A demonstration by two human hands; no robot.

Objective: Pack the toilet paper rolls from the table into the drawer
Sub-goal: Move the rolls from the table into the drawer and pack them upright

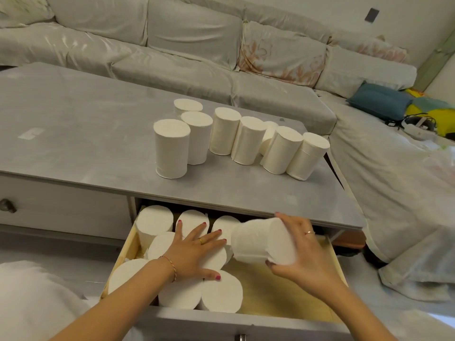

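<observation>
Left hand (pixel 194 252) is spread flat, fingers splayed, palm pressing down on the tops of the rolls already standing in the drawer (pixel 290 291), not gripping anything. Right hand (pixel 299 247) is wrapped around one toilet paper roll (pixel 262 241), thumb low on its end face, fingers curled over the far side, holding it tipped on its side just above the drawer's bare right half. Both forearms reach in from the bottom, the left one crossing the packed rolls (pixel 197 286), which fill the drawer's left side standing upright and touching each other. Up on the grey counter (pixel 73 124) there's a bunch of rolls waiting (pixel 236 136), upright, in a loose row near the right end. A covered sofa (pixel 172 45) runs behind the counter, with a blue cushion (pixel 379 100) off to the right.
</observation>
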